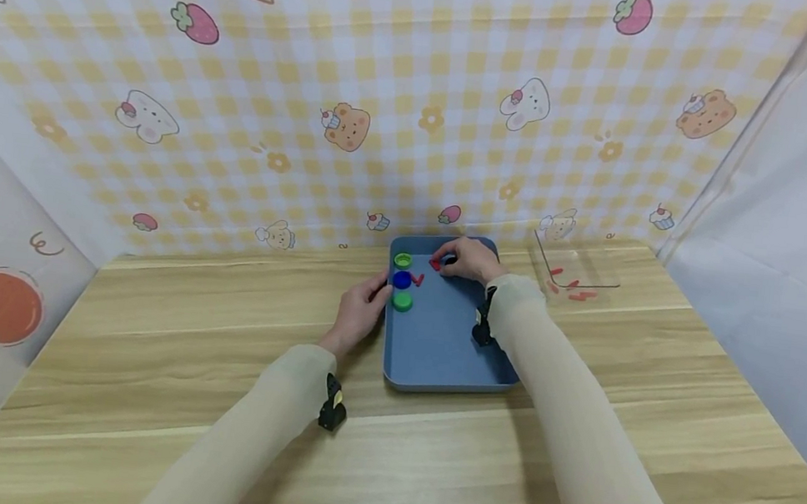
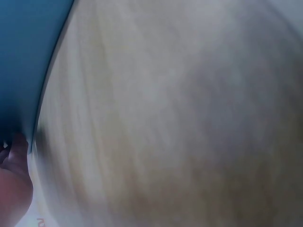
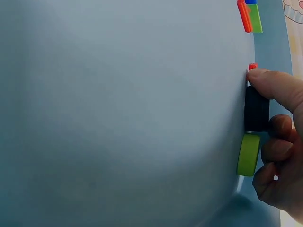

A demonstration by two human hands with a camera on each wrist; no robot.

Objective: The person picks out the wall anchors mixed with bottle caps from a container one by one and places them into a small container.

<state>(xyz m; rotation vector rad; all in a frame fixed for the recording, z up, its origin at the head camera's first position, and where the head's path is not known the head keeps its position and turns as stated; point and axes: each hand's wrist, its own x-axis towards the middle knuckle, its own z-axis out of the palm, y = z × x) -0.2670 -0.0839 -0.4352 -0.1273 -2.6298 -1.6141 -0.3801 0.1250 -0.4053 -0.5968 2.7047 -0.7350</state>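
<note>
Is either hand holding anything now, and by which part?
The right hand has a fingertip over part of a red piece; whether it pinches it is unclear. The left hand is at the left rim of the tray; gripping cannot be confirmed.

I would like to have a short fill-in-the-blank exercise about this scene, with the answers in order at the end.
1. The right hand is over the tray, while the left hand is at its ____ side.
2. In the head view, the cap lying between two green caps is ____.
3. In the head view, the clear box stands to the ____ of the tray.
4. The small pieces seen at the clear box are ____.

Missing words: left; blue; right; red.
</note>
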